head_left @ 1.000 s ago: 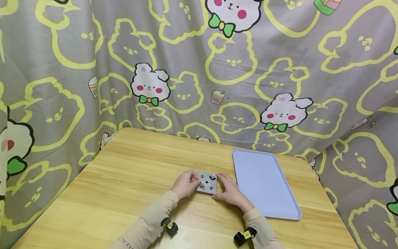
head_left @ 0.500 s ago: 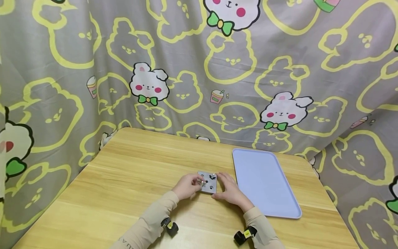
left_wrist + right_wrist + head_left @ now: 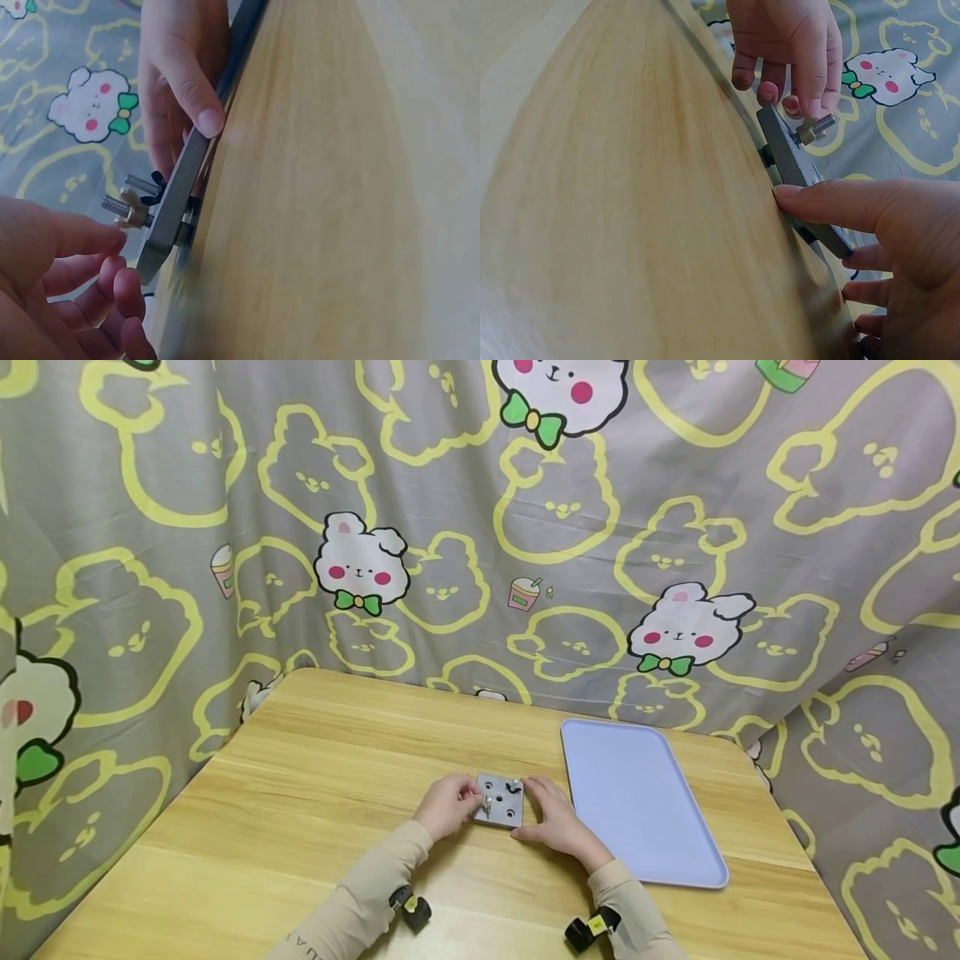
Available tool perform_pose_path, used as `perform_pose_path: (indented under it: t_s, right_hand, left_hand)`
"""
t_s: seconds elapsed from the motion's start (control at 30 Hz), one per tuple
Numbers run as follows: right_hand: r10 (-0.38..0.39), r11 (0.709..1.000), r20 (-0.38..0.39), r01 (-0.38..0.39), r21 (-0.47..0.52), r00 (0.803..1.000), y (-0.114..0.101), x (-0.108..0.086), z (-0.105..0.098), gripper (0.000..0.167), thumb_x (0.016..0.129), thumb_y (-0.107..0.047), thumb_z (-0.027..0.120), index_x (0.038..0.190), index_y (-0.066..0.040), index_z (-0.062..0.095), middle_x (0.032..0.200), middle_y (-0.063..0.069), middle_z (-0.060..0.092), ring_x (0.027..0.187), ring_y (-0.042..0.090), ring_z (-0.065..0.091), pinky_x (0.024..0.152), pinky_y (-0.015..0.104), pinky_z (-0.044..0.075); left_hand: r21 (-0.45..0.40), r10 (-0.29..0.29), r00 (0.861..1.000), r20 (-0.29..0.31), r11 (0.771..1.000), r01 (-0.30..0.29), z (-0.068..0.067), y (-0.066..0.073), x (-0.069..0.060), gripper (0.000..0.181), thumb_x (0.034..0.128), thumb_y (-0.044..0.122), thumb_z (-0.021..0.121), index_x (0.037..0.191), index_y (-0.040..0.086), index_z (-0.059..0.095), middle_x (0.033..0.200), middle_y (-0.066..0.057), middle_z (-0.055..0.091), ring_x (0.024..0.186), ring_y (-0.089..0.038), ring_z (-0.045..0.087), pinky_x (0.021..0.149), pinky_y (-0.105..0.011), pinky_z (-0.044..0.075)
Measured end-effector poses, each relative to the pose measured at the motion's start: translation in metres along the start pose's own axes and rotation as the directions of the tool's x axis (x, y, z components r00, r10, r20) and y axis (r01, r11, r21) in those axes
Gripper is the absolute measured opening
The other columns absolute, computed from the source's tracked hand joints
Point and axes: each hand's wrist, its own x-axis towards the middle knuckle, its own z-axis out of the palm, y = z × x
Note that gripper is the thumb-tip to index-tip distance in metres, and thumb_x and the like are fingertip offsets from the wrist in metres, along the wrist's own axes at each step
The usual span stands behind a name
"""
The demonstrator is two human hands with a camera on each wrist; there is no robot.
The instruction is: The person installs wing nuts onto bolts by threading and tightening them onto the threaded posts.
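A square grey metal plate [image 3: 498, 815] with several holes lies on the table, raised on short dark feet [image 3: 184, 234]. From it stand two threaded bolts, one with a brass wing nut [image 3: 132, 213], the other with a black wing nut [image 3: 155, 189]. At the plate's left side is my left hand [image 3: 446, 807], fingers loosely bent, fingertips right beside the brass wing nut; whether they touch it is hard to tell. My right hand [image 3: 557, 823] holds the plate's right side, the thumb [image 3: 821, 204] against its near edge and the fingers toward the far side.
A light purple tray [image 3: 637, 793] lies to the right of the plate, just beyond my right hand. The wooden table [image 3: 337, 743] reaches back to a patterned grey curtain [image 3: 450, 485] that hangs around it.
Half a second ago my left fingers reached further right over the brass wing nut; now they have drawn back left, uncovering it. The right hand and the plate stay in place.
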Motion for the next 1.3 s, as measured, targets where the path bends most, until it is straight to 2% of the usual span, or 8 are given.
perform_pose_path:
  t_s: [0.13, 0.3, 0.37, 0.57, 0.77, 0.9, 1.13, 1.3]
  right_hand:
    - [0.001, 1.0, -0.001, -0.001, 0.003, 1.0, 0.0003, -0.0001, 0.0001, 0.091, 0.07, -0.033, 0.084, 0.146, -0.003, 0.041, 0.151, 0.023, 0.037, 0.144, 0.046, 0.024, 0.116, 0.065, 0.02]
    - [0.0, 1.0, -0.003, 0.0, 0.004, 1.0, -0.0002, -0.0002, -0.0004, 0.092, 0.07, -0.033, 0.084, 0.145, -0.003, 0.041, 0.151, 0.024, 0.036, 0.144, 0.047, 0.024, 0.115, 0.067, 0.019]
    - [0.001, 1.0, -0.002, -0.001, 0.003, 1.0, -0.0001, -0.0003, -0.0003, 0.092, 0.07, -0.033, 0.084, 0.146, -0.003, 0.041, 0.152, 0.024, 0.036, 0.144, 0.047, 0.024, 0.115, 0.067, 0.019]
    - [0.003, 1.0, -0.001, -0.003, 0.006, 1.0, 0.0007, 0.0002, 0.0006, 0.093, 0.07, -0.034, 0.084, 0.146, -0.004, 0.041, 0.152, 0.023, 0.036, 0.144, 0.047, 0.023, 0.115, 0.067, 0.019]
    - [0.0, 1.0, -0.004, 0.0, 0.006, 1.0, -0.0006, -0.0002, -0.0004, 0.092, 0.07, -0.033, 0.084, 0.145, -0.003, 0.041, 0.151, 0.023, 0.037, 0.144, 0.047, 0.023, 0.116, 0.066, 0.019]
    - [0.001, 1.0, -0.001, -0.001, 0.003, 1.0, -0.0013, -0.0002, -0.0013, 0.091, 0.07, -0.033, 0.083, 0.146, -0.003, 0.041, 0.151, 0.023, 0.037, 0.144, 0.047, 0.023, 0.116, 0.065, 0.018]
    - [0.007, 1.0, 0.004, -0.007, 0.011, 1.0, -0.0008, -0.0009, -0.0008, 0.092, 0.07, -0.034, 0.084, 0.146, -0.004, 0.04, 0.152, 0.023, 0.035, 0.144, 0.047, 0.022, 0.116, 0.067, 0.019]
    - [0.01, 1.0, 0.001, -0.01, 0.01, 1.0, -0.0001, -0.0009, -0.0003, 0.092, 0.07, -0.034, 0.083, 0.146, -0.004, 0.04, 0.152, 0.022, 0.036, 0.144, 0.046, 0.023, 0.116, 0.067, 0.018]
  left_hand:
    - [0.057, 0.027, 0.999, 0.028, 0.998, -0.029, 0.0, 0.0008, -0.0005, 0.011, 0.0863, 0.005, 0.064, 0.093, 0.009, 0.072, 0.075, 0.002, 0.058, 0.057, -0.003, 0.047, 0.054, -0.019, 0.043]
    - [0.055, 0.035, 0.992, 0.123, 0.998, -0.042, -0.0003, 0.0019, -0.0013, 0.028, 0.0811, 0.004, 0.065, 0.108, 0.008, 0.071, 0.078, 0.0, 0.058, 0.057, -0.008, 0.05, 0.058, -0.02, 0.044]
    - [0.063, 0.049, 0.989, 0.139, 0.996, -0.059, -0.0001, 0.0018, -0.0011, 0.028, 0.0812, 0.005, 0.066, 0.109, 0.008, 0.07, 0.079, 0.0, 0.058, 0.067, -0.01, 0.051, 0.063, -0.022, 0.044]
    - [0.069, 0.05, 0.997, 0.06, 0.996, -0.054, 0.0013, -0.0008, 0.0009, 0.021, 0.0862, 0.005, 0.065, 0.106, 0.007, 0.068, 0.079, -0.001, 0.057, 0.071, -0.01, 0.049, 0.063, -0.022, 0.043]
    - [0.017, -0.01, 1.0, -0.013, 1.0, 0.01, 0.0016, -0.0012, 0.0013, 0.007, 0.0874, 0.01, 0.068, 0.091, 0.008, 0.062, 0.073, 0.001, 0.055, 0.064, -0.009, 0.048, 0.057, -0.02, 0.042]
    - [0.071, 0.003, 1.0, -0.001, 0.997, -0.003, 0.0011, 0.0004, 0.0005, 0.001, 0.0871, 0.01, 0.067, 0.088, 0.01, 0.067, 0.074, 0.002, 0.055, 0.068, -0.009, 0.048, 0.06, -0.021, 0.041]
    - [0.057, 0.028, 0.991, 0.132, 0.998, -0.036, -0.0011, 0.0049, -0.0033, 0.031, 0.0794, 0.001, 0.066, 0.11, 0.005, 0.07, 0.084, -0.006, 0.055, 0.063, -0.009, 0.05, 0.057, -0.02, 0.045]
    - [0.076, 0.04, 0.995, 0.089, 0.996, -0.047, 0.0002, 0.0032, -0.0023, 0.022, 0.0835, 0.005, 0.067, 0.105, 0.007, 0.07, 0.083, -0.004, 0.056, 0.072, -0.01, 0.048, 0.063, -0.021, 0.042]
